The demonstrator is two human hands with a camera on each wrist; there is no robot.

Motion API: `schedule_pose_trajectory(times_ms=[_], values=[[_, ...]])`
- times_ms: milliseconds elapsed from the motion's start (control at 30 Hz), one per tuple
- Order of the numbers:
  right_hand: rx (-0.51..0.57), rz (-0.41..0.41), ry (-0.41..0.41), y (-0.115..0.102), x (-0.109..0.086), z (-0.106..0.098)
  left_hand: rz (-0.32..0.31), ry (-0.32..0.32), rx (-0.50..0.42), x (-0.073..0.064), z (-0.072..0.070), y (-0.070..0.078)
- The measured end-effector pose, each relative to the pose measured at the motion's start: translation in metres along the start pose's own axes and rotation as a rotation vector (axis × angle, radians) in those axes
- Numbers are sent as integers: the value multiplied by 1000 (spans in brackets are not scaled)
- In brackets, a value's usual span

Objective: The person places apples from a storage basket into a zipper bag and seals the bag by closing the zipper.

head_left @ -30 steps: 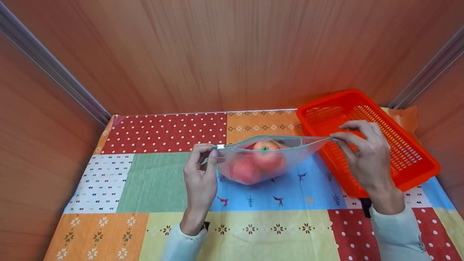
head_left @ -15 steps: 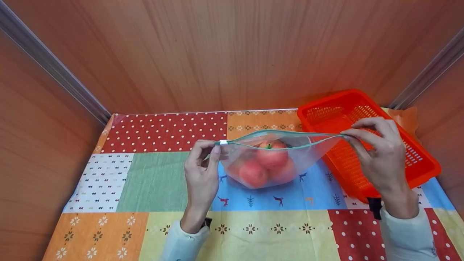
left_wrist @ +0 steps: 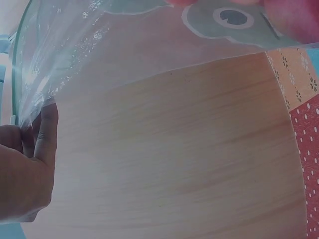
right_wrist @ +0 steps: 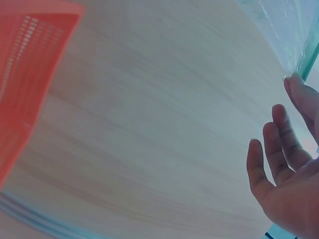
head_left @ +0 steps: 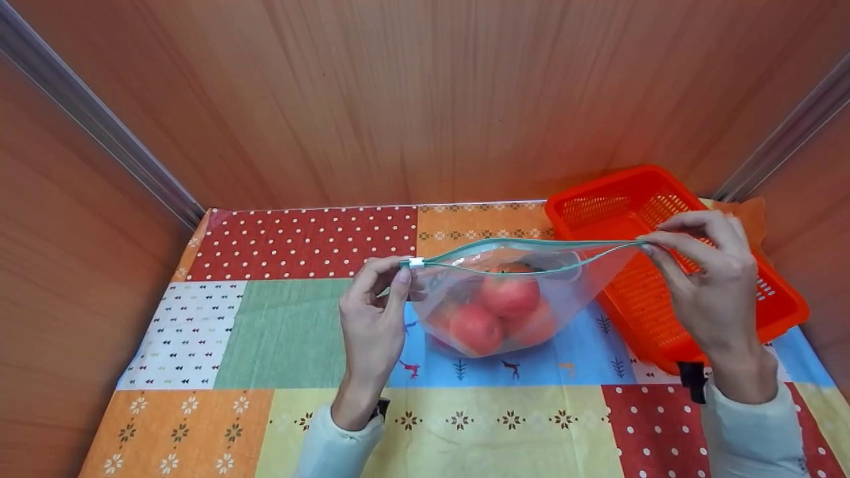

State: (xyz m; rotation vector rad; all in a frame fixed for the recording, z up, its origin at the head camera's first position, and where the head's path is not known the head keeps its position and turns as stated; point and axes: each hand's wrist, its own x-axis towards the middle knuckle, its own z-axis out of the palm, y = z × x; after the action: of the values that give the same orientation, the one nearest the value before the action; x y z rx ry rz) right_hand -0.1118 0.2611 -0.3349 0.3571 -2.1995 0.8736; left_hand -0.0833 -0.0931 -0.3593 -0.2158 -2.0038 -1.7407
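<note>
A clear slider zip bag point(head_left: 578, 285) with a green rim hangs between my two hands, its mouth parted in the middle. Several red apples point(head_left: 508, 295) lie in the bottom of it. My left hand point(head_left: 375, 318) pinches the bag's left top corner, right at the white slider point(head_left: 416, 263). With thumb and forefinger, my right hand point(head_left: 714, 285) pinches the right top corner and pulls the rim taut. In the right wrist view the other fingers point(right_wrist: 279, 154) of that hand are off the bag. The left wrist view shows the plastic gathered at the left fingertips point(left_wrist: 48, 112).
An orange-red plastic basket point(head_left: 637, 318) with slotted walls stands at the right, partly behind my right hand. A patchwork tablecloth point(head_left: 285, 338) covers the table. Wooden panels point(head_left: 425, 99) enclose the back and both sides.
My right hand has moved right and slightly up, drawing the bag's rim longer. The left hand has shifted slightly right. The apples have moved right and lower in view with the bag.
</note>
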Motion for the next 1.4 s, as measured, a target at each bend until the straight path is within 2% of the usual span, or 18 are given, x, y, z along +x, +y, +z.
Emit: schedule_pose_trajectory(times_ms=[300, 400, 700, 833, 900, 967, 1033, 1167, 1267, 1400], values=[[5, 88, -32, 0, 1, 3, 42, 19, -10, -2, 8, 0], [5, 112, -50, 0, 0, 4, 38, 31, -34, -3, 12, 0], [-26, 170, -69, 0, -6, 8, -79, 53, -118, -4, 18, 0], [-50, 223, -62, -7, -7, 10, -109, 80, -151, -4, 20, 0], [-68, 252, -47, -15, -10, 12, -117, 91, -161, -3, 21, 0], [-94, 248, -14, -29, -15, 17, -122, 98, -159, -4, 23, -1], [-116, 188, 26, -46, -22, 27, -128, 105, -156, -5, 24, -1], [-87, -5, 69, -90, -35, 58, -146, 124, -147, -6, 26, -2], [-51, -86, -5, -124, -39, 83, -165, 139, -149, -7, 27, -1], [-95, -90, -140, -159, -36, 108, -178, 145, -152, -9, 29, 0]])
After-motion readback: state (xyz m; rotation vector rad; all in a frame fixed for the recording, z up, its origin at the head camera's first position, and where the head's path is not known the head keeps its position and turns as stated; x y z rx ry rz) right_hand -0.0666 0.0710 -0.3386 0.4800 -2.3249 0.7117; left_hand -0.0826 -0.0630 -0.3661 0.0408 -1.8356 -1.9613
